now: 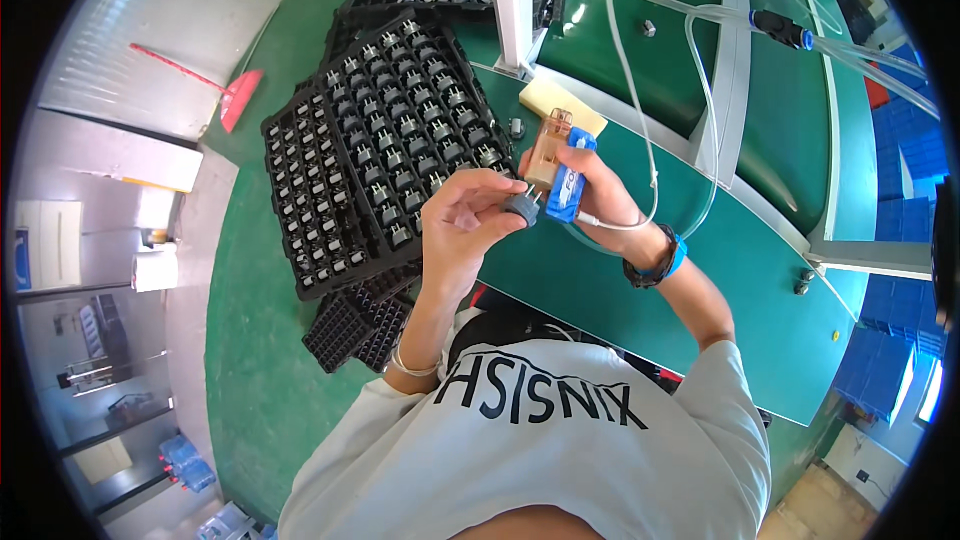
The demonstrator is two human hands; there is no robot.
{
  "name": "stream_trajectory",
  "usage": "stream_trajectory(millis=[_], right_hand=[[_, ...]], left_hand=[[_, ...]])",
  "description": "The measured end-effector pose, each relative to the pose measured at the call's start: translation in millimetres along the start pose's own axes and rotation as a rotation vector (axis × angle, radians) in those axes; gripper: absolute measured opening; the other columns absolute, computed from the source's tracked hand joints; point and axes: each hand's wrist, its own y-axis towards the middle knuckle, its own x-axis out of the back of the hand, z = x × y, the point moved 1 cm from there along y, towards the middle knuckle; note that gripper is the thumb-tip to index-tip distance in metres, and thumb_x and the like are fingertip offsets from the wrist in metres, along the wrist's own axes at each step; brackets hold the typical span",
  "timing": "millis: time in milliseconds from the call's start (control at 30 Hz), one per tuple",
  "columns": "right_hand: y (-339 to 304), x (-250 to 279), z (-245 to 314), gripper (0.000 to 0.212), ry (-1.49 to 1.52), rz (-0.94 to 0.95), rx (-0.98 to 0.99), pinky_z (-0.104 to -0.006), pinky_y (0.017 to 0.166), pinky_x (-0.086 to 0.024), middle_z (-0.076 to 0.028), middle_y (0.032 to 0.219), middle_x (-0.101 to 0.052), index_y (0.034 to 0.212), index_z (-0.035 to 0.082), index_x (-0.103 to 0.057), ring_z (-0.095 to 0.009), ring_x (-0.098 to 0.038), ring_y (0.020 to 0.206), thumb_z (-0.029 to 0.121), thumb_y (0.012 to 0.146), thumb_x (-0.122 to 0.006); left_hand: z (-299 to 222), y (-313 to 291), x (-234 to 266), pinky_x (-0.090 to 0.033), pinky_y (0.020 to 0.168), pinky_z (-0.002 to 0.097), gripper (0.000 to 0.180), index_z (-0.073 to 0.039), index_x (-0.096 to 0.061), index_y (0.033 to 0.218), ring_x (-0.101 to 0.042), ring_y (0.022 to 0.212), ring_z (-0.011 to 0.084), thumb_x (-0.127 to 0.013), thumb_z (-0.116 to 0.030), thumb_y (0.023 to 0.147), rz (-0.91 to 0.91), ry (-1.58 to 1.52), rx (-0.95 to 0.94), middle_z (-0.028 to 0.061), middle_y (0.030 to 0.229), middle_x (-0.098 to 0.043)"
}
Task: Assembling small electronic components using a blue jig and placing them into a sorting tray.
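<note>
Between the thumb and fingertips of my left hand (468, 215) is a dark grey round plug (521, 207), its metal prongs tilted up toward the right. My right hand (608, 188) is wrapped round a small device with a blue-covered body (566, 180) and a tan, partly see-through block (545, 152). A white cable (612, 226) runs from the device's lower end. The plug's prongs are close to the tan block's lower end; whether they touch it I cannot tell. Left of my hands, a black tray (478, 90) holds rows of similar plugs, prongs up.
A narrower black tray (302, 285) of small grey parts adjoins it, with more trays (340, 330) stacked below. A yellow foam block (585, 118) and one loose plug (516, 127) lie on the green table (730, 310). A white frame post (512, 20) and hanging tubes (705, 80) stand beyond.
</note>
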Motion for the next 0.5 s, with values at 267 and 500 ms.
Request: stream_trajectory(millis=[267, 500], right_hand=[[-19.5, -17.6, -6.6, 0.045, -0.018, 0.030, 0.043, -0.0297, 0.083, -0.046, -0.009, 0.101, -0.058, 0.109, 0.003, -0.051, -0.017, -0.059, 0.090, 0.040, 0.084, -0.052], [-19.8, -20.0, -0.8, 0.044, 0.091, 0.002, 0.044, -0.0290, 0.079, -0.046, -0.007, 0.099, -0.059, 0.109, 0.004, -0.050, -0.016, -0.059, 0.088, 0.041, 0.085, -0.050]], left_hand=[[9.3, -9.3, -10.0, -0.052, 0.078, 0.0265, 0.031, -0.001, -0.059, 0.094, -0.056, 0.093, 0.0157, -0.071, 0.007, 0.067, -0.088, 0.029, -0.092, 0.0051, 0.096, -0.051], [12.7, -11.7, -8.9, -0.050, 0.074, 0.0250, 0.028, -0.002, -0.059, 0.091, -0.054, 0.090, 0.0139, -0.073, 0.002, 0.068, -0.016, -0.143, -0.016, 0.0035, 0.094, -0.048]])
